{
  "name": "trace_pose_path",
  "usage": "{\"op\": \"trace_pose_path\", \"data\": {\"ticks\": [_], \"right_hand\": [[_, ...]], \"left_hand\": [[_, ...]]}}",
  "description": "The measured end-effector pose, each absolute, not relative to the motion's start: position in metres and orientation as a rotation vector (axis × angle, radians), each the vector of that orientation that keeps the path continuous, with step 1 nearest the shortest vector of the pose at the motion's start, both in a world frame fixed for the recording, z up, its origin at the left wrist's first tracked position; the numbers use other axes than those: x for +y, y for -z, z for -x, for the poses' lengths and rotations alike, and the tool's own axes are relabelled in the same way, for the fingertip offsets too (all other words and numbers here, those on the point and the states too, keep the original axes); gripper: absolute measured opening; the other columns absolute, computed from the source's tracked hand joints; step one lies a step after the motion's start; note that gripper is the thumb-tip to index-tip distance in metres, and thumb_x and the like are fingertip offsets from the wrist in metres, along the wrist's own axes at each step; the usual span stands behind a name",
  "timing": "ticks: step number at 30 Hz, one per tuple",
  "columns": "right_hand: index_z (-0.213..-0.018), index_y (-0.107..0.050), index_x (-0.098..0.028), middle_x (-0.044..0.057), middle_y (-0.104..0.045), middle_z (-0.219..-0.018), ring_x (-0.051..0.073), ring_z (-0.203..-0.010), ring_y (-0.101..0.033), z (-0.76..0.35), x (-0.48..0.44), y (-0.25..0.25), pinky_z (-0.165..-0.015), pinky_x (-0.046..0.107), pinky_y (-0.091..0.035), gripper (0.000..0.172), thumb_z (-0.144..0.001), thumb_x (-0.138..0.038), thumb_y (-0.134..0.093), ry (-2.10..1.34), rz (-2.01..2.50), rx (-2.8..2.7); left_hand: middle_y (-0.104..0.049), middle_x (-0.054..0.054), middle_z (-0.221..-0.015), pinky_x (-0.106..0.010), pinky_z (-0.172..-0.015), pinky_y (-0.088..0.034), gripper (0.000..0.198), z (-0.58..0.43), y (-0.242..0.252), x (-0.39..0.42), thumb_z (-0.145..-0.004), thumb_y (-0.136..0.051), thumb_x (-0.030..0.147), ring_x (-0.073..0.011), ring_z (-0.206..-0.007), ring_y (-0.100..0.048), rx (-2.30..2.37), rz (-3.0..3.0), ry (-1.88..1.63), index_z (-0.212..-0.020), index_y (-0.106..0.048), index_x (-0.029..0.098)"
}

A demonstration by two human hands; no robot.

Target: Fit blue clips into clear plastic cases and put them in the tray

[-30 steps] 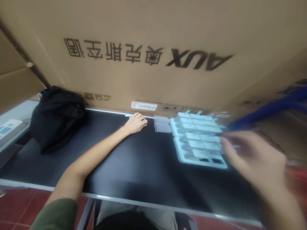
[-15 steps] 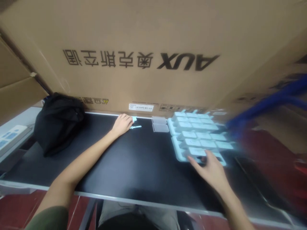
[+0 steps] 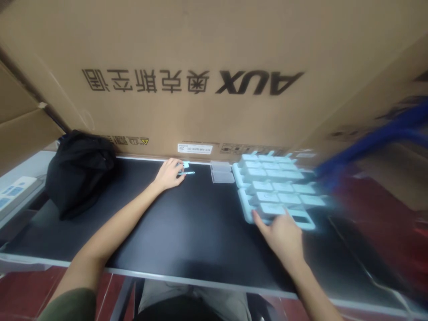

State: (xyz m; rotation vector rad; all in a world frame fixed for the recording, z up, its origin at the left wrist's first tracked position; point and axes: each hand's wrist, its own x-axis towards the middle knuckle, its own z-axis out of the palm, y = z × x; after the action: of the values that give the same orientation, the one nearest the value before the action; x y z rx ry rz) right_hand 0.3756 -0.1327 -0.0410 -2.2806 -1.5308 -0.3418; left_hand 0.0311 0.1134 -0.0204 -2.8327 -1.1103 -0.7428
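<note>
My left hand [image 3: 170, 174] rests at the back of the black table, thumb and fingers closed around one end of a thin light-blue ice pop stick [image 3: 190, 172]. Just behind that stick lies another small light-blue piece [image 3: 186, 164], partly covered by my fingers. At the right is a light-blue ice pop mold [image 3: 277, 186] with several lidded blocks in rows and handles sticking out at the back. My right hand [image 3: 284, 236] grips its front-left block, thumb on the left and forefinger on the right; the other fingers are curled and partly hidden. An open slot shows right of that block.
Clear plastic covers [image 3: 222, 173] lie left of the mold. A black cloth bag [image 3: 80, 171] stands at the left, beside a white power strip [image 3: 18, 191]. A large cardboard box [image 3: 187, 116] walls off the back. A blurred blue bar [image 3: 371, 142] slants at the right.
My left fingers have closed onto the ice pop stick, which earlier lay beside them. My right hand has shifted left, its thumb now at the mold's front-left edge.
</note>
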Motion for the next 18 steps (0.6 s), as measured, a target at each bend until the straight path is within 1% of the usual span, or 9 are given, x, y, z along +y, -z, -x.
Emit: {"op": "trace_pose_path", "data": {"ticks": [4,6,8,10,13,16,18], "right_hand": [[-0.087,-0.064,-0.014,0.019,-0.065,-0.083,0.032,-0.076,-0.066,-0.375,-0.133,0.042,-0.067,0.043,-0.051,0.07,-0.095,-0.076,-0.034,0.342,2.28,-1.537],[-0.089,-0.064,-0.014,0.02,-0.064,-0.084,0.032,-0.075,-0.065,-0.375,-0.133,0.042,-0.067,0.043,-0.051,0.07,-0.094,-0.076,-0.034,0.308,2.275,-1.51],[-0.091,-0.063,-0.014,0.019,-0.064,-0.083,0.032,-0.072,-0.064,-0.377,-0.133,0.043,-0.065,0.043,-0.051,0.069,-0.093,-0.077,-0.036,0.255,2.272,-1.451],[-0.089,-0.061,-0.015,0.017,-0.062,-0.078,0.03,-0.066,-0.062,-0.38,-0.135,0.043,-0.061,0.043,-0.05,0.066,-0.09,-0.078,-0.039,0.204,2.263,-1.386],[-0.085,-0.058,-0.018,0.015,-0.062,-0.077,0.03,-0.063,-0.061,-0.379,-0.139,0.038,-0.059,0.042,-0.049,0.058,-0.084,-0.075,-0.045,0.243,2.215,-1.329],[-0.091,-0.057,-0.02,0.017,-0.065,-0.09,0.031,-0.074,-0.065,-0.364,-0.144,0.024,-0.065,0.042,-0.051,0.047,-0.082,-0.065,-0.051,0.327,2.038,-1.392],[-0.092,-0.055,-0.022,0.015,-0.066,-0.094,0.029,-0.079,-0.066,-0.346,-0.142,0.009,-0.069,0.04,-0.052,0.035,-0.081,-0.055,-0.054,0.282,1.898,-1.506]], "left_hand": [[-0.067,-0.01,-0.128,-0.048,-0.102,-0.047,0.018,-0.031,0.026,0.117,-0.097,-0.059,0.037,-0.0301,-0.119,-0.057,-1.135,2.808,0.745,-0.1,-0.069,0.022],[-0.067,-0.01,-0.128,-0.047,-0.102,-0.047,0.019,-0.03,0.028,0.118,-0.097,-0.058,0.036,-0.0298,-0.118,-0.058,-1.134,2.792,0.738,-0.103,-0.07,0.022],[-0.067,-0.01,-0.128,-0.047,-0.103,-0.048,0.02,-0.03,0.029,0.118,-0.098,-0.057,0.035,-0.0296,-0.118,-0.058,-1.134,2.784,0.737,-0.106,-0.07,0.022],[-0.067,-0.01,-0.129,-0.047,-0.104,-0.048,0.022,-0.03,0.028,0.117,-0.098,-0.057,0.035,-0.0297,-0.119,-0.058,-1.137,2.78,0.737,-0.109,-0.071,0.022],[-0.067,-0.01,-0.132,-0.048,-0.107,-0.047,0.023,-0.03,0.026,0.114,-0.098,-0.057,0.033,-0.03,-0.122,-0.057,-1.144,2.78,0.738,-0.113,-0.071,0.022],[-0.066,-0.01,-0.135,-0.049,-0.11,-0.046,0.025,-0.03,0.025,0.112,-0.098,-0.056,0.032,-0.0302,-0.124,-0.057,-1.152,2.782,0.735,-0.117,-0.071,0.022],[-0.066,-0.01,-0.137,-0.049,-0.112,-0.045,0.026,-0.03,0.026,0.111,-0.1,-0.054,0.032,-0.0303,-0.125,-0.057,-1.156,2.775,0.741,-0.118,-0.07,0.022]]}}
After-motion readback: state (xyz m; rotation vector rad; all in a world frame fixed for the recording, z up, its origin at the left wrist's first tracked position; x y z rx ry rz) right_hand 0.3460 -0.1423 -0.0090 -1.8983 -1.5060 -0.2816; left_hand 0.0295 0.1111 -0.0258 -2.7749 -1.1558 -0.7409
